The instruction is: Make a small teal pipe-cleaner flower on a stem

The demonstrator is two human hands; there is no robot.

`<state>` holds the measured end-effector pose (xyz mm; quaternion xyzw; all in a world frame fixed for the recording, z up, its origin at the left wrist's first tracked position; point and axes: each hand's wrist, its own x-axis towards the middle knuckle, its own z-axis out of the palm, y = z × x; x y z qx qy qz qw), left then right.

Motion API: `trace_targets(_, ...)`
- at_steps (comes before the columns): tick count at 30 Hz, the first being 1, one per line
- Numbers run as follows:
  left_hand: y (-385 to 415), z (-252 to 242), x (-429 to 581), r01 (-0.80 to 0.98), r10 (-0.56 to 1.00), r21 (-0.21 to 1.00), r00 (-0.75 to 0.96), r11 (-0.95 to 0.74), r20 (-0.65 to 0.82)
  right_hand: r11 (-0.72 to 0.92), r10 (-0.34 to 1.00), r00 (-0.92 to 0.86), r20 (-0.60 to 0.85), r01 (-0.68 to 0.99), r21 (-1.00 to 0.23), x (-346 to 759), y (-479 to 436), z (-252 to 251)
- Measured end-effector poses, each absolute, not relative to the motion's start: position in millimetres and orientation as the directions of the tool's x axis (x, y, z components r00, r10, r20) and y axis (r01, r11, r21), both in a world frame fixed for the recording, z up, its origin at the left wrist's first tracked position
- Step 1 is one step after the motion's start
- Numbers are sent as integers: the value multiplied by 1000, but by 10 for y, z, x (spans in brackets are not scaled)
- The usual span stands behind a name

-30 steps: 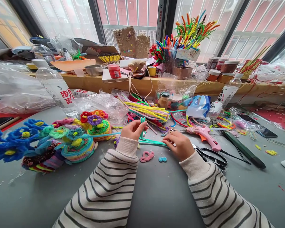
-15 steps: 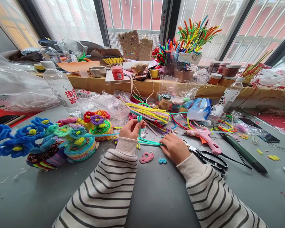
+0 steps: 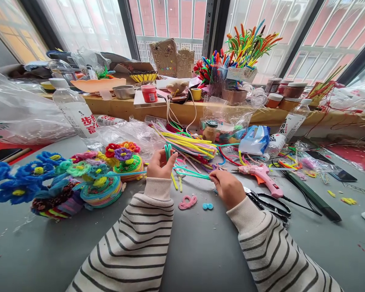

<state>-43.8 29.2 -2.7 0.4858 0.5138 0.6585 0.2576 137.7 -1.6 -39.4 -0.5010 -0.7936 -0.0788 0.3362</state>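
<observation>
My left hand (image 3: 159, 164) is closed in a pinch on the looped end of a teal pipe cleaner (image 3: 191, 173), and the loop sticks up above my fingers. My right hand (image 3: 228, 187) is closed on the other end of the same teal stems, lifted just off the grey table (image 3: 200, 251). Between my wrists lie a small pink pipe-cleaner shape (image 3: 187, 201) and a small blue one (image 3: 207, 206). A bundle of loose coloured pipe cleaners (image 3: 190, 144) lies just beyond my hands.
Finished pipe-cleaner flowers (image 3: 57, 178) crowd the left. A pink glue gun (image 3: 261, 175), black scissors (image 3: 270, 205) and a dark green rod (image 3: 312, 195) lie to the right. Water bottles (image 3: 76, 113), plastic bags, a tissue pack (image 3: 254, 140) and a cluttered wooden ledge (image 3: 182, 109) stand behind.
Both hands lifted the teal pipe cleaner off the table. My left hand moved left with the looped end, while my right hand closed on the far end and shifted slightly.
</observation>
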Motion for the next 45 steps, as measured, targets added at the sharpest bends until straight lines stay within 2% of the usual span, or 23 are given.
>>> trace_targets(7, 290, -63, -430, 253, 853, 913, -341, -321, 394, 455, 809, -144, 570, 766, -453, 1374, -15, -369)
trace_targets(14, 309, -99, -412, 284, 858, 893, -287, -348, 426, 394, 837, -15, 548, 712, -581, 1384, -30, -336)
trace_targets(23, 318, -59, -417, -71, 928, 960, -286, -271, 241, 463, 817, -76, 571, 677, -572, 1366, -21, -341)
trace_targets(27, 280, -23, -398, -76, 923, 955, -287, -288, 255, 425, 823, -50, 566, 715, -555, 1375, -18, -344)
trace_targets(35, 250, -49, -331, 49, 913, 938, -219, -342, 344, 416, 794, -108, 599, 815, -404, 1057, 46, -275)
trace_targets(45, 291, 65, -495, 76, 807, 925, -466, -372, 363, 347, 830, -62, 555, 836, -425, 1130, 116, -348)
